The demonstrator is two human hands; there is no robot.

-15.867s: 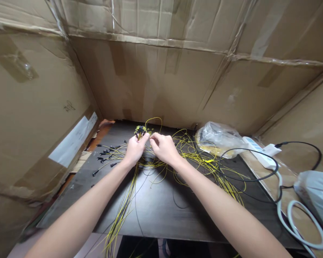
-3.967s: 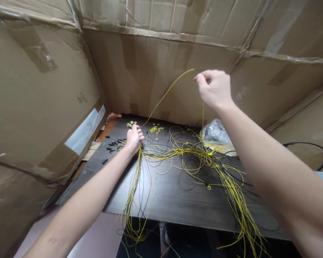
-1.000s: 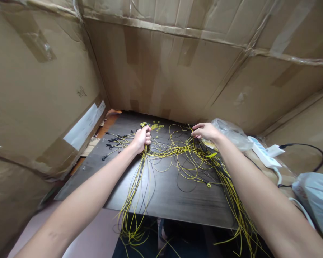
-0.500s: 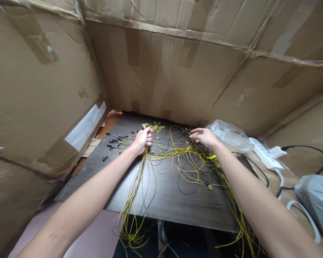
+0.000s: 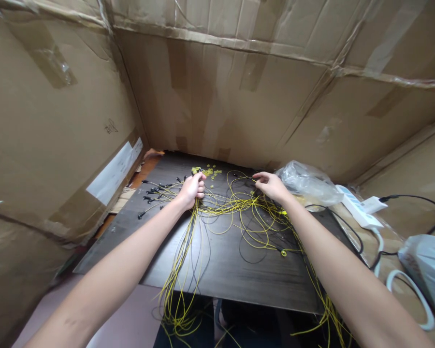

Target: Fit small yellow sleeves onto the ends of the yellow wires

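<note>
My left hand [image 5: 195, 187] is closed in a fist around a bundle of thin yellow and black wires [image 5: 183, 251]. The bundle hangs down from it past the table's front edge. Left of the fist, several black connectors [image 5: 150, 191] lie fanned out on wire ends. My right hand [image 5: 270, 185] is bent at the far right of the tangle, thumb and forefinger drawn together at a thin wire with a black end [image 5: 235, 175]; the exact contact is too small to see. Loops of yellow wire [image 5: 253, 205] stretch between both hands and continue under my right forearm.
Small yellow pieces [image 5: 206, 170] lie scattered at the back of the dark table [image 5: 224, 270]. A clear plastic bag [image 5: 306, 181] and a white power strip [image 5: 358, 208] are at the right, with a white bag [image 5: 426, 270] nearer. Cardboard walls [image 5: 217, 96] enclose the table.
My right hand has shifted slightly left, its fingers drawn closer together. A black wire end now shows left of its fingertips. My left hand stays closed in the same place.
</note>
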